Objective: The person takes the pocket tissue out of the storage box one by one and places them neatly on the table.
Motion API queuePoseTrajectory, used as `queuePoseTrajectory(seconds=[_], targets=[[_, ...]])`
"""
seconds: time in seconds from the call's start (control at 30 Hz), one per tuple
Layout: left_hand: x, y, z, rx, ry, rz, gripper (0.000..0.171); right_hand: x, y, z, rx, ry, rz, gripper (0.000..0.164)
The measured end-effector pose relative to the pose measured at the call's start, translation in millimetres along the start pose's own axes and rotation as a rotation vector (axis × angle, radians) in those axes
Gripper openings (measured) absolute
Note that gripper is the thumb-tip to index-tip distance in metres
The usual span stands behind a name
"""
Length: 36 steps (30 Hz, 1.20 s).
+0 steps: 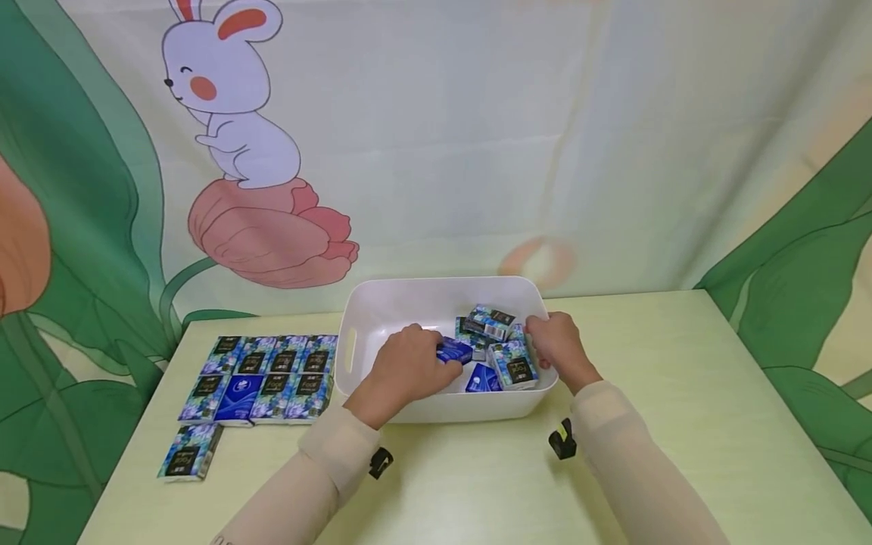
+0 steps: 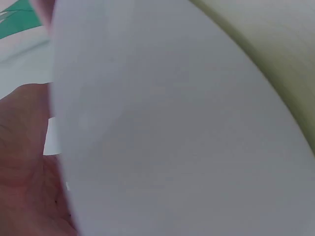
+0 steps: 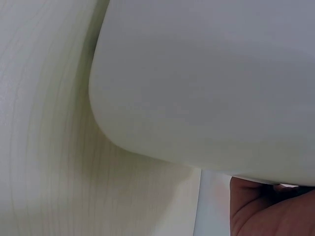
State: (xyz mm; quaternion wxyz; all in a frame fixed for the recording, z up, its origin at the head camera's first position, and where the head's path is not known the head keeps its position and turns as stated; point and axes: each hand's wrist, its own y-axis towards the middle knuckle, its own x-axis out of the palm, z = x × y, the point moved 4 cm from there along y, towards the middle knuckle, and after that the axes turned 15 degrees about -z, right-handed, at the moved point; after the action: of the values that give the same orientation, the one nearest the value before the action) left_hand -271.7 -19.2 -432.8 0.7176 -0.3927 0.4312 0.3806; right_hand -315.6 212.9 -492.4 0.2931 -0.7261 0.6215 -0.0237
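A white plastic bin [image 1: 450, 409] stands on the table. My left hand [image 1: 412, 363] reaches over its front wall and grips a dark blue tissue pack [image 1: 453, 350] between thumb and fingers. At the bin's right end, my right hand [image 1: 562, 347] holds the rim by the handle slot. Several floral tissue packs [image 1: 514, 365] lie jumbled in the right half of the bin, with another blue pack [image 1: 483, 378] among them. The bin's outer wall fills most of the left wrist view and hides the left fingers; in the right wrist view the right hand [image 3: 275, 209] shows at the rim.
Left of the bin, tissue packs lie in two close rows [image 1: 275, 386], mostly floral with one blue pack [image 1: 238, 397]. A single floral pack [image 1: 191, 452] lies in front of them. A printed curtain [image 1: 436, 151] hangs behind the table [image 1: 668, 378].
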Motion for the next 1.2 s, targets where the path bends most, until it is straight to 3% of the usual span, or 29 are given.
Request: queuePoseTrajectory(seconds=[0.27,0.43,0.6,0.73,0.9,1.2], targets=[[-21.8,-38.2,-6.3,-0.054,-0.082,0.122,0.047,-2.6,-0.5,-0.1,0.021,-0.026,0.01,0.03],[-31.4,-71.8,-27.7,-0.106,-0.213,0.227,0.053,-0.6,0.8,1.0,0.012,-0.023,0.0,0.029],[-30.8,-103.1,-53.0,-0.143,-0.262,0.324,0.054,-1.1,-0.2,0.4,0.006,-0.021,-0.003,0.03],[-24.1,-126.1,-73.8,-0.194,-0.284,0.385,0.055,-0.3,-0.4,-0.6,0.001,-0.017,-0.007,0.03],[-10.1,-152.3,-104.0,-0.323,-0.301,0.409,0.06,1.4,-1.2,-2.4,0.003,-0.017,-0.007,0.031],[22.9,-185.9,-156.2,-0.555,-0.283,0.365,0.066,0.6,-1.1,-1.8,0.0,-0.013,-0.014,0.032]])
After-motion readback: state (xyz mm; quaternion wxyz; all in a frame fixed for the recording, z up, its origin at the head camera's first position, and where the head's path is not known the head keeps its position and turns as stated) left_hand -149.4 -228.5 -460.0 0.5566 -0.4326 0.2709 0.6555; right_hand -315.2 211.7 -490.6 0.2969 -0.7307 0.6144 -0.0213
